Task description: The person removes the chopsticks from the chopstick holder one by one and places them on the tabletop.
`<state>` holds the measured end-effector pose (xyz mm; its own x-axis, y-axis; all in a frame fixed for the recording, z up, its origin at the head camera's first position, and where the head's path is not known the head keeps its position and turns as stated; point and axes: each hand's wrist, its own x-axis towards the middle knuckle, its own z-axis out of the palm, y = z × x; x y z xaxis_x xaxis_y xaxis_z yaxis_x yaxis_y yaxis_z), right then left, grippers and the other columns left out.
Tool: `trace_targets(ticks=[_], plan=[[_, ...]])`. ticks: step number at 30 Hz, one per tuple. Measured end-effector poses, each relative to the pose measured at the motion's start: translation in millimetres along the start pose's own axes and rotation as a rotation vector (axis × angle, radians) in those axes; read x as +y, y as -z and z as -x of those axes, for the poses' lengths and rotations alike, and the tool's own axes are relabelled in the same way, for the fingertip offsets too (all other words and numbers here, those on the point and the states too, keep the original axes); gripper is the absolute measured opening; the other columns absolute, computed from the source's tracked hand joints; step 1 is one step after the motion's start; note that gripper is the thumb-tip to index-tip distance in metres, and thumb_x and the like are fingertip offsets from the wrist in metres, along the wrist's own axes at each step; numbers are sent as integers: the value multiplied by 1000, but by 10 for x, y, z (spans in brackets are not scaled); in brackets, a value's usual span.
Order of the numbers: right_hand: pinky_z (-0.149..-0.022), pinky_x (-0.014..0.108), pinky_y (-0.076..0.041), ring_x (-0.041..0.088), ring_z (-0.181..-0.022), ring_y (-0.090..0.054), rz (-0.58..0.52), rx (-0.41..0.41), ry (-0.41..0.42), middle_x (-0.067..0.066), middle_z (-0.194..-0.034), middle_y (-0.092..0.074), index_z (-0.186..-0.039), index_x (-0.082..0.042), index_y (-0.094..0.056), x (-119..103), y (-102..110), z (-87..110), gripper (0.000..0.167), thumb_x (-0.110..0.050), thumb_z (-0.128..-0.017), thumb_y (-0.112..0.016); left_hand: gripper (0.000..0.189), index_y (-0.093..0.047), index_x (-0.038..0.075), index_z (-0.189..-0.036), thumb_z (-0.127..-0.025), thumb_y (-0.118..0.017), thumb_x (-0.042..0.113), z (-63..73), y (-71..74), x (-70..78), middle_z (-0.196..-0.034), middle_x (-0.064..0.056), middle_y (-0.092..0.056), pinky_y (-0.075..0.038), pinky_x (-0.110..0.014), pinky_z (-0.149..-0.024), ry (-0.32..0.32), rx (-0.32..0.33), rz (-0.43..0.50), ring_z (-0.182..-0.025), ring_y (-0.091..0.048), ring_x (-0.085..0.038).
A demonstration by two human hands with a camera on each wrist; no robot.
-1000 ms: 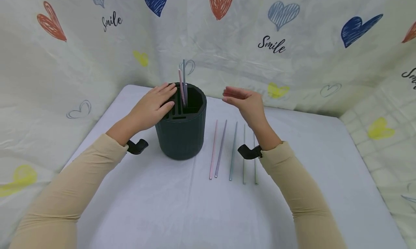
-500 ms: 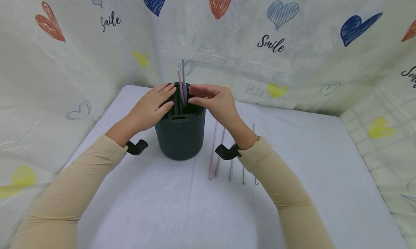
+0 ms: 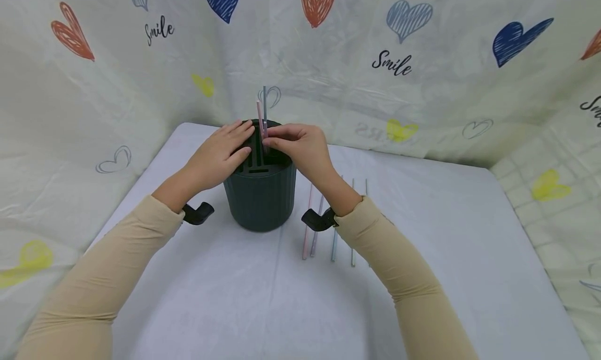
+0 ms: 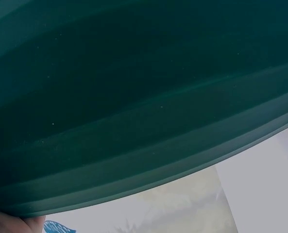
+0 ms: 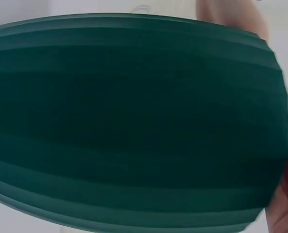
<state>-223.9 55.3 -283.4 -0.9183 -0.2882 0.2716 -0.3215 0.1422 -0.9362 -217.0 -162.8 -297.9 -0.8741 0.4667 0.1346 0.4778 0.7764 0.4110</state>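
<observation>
A dark green ribbed utensil holder (image 3: 260,203) with slots in its top stands upright on the table; its wall fills both wrist views. My left hand (image 3: 213,154) rests flat on the slotted left part of its top, fingers extended. Several thin pastel chopsticks rise from the open right part: a pink chopstick (image 3: 259,109), a taller blue chopstick (image 3: 265,96) and a shorter purplish chopstick (image 3: 265,124). My right hand (image 3: 302,146) reaches over the right rim and pinches the shorter one between thumb and fingers. The lower ends of these chopsticks are hidden inside the holder.
Right of the holder, several more chopsticks lie side by side on the white tablecloth (image 3: 235,297), among them a pink chopstick (image 3: 305,245) and a green chopstick (image 3: 353,258). My right forearm partly covers them. A heart-printed curtain (image 3: 338,99) hangs behind the table.
My right hand has moved left from beside the holder to over its opening, its fingers closing on the short chopstick, which has shifted slightly left. The left hand stays in place.
</observation>
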Motion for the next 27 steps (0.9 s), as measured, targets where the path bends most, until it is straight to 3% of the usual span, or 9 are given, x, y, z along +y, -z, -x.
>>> trace_targets(ticks=[7, 15, 19, 27], plan=[[-90, 29, -60, 12, -97, -73, -54, 88, 152, 12, -102, -78, -104, 4, -77, -269, 116, 70, 19, -5, -87, -75, 56, -24, 6, -158, -109, -34, 31, 9, 17, 14, -167, -10, -18, -6, -50, -128, -2, -17, -5, -157, -9, -30], [-91, 38, -59, 18, -90, -76, -316, 161, 419, 0, -89, -79, -101, 14, -73, -697, 309, 169, 17, 12, -86, -68, 56, -24, 5, -158, -109, -35, 31, 25, 32, 21, -167, -11, -19, -6, -49, -128, -3, -14, -12, -157, -10, -31], [-88, 38, -60, 23, -87, -77, -426, 233, 465, 8, -87, -78, -98, 12, -74, -890, 434, 231, 17, 17, -85, -66, 56, -24, 5, -158, -109, -35, 31, 22, 24, 20, -167, -11, -19, -6, -49, -129, -9, -10, -7, -157, -10, -31], [-84, 38, -60, 33, -85, -75, -572, 355, 461, 21, -87, -74, -100, 15, -72, -1067, 710, 322, 16, 15, -86, -66, 56, -25, 4, -157, -108, -34, 31, 17, 6, 11, -167, -11, -19, -6, -48, -129, -12, 2, 6, -156, -10, -31]])
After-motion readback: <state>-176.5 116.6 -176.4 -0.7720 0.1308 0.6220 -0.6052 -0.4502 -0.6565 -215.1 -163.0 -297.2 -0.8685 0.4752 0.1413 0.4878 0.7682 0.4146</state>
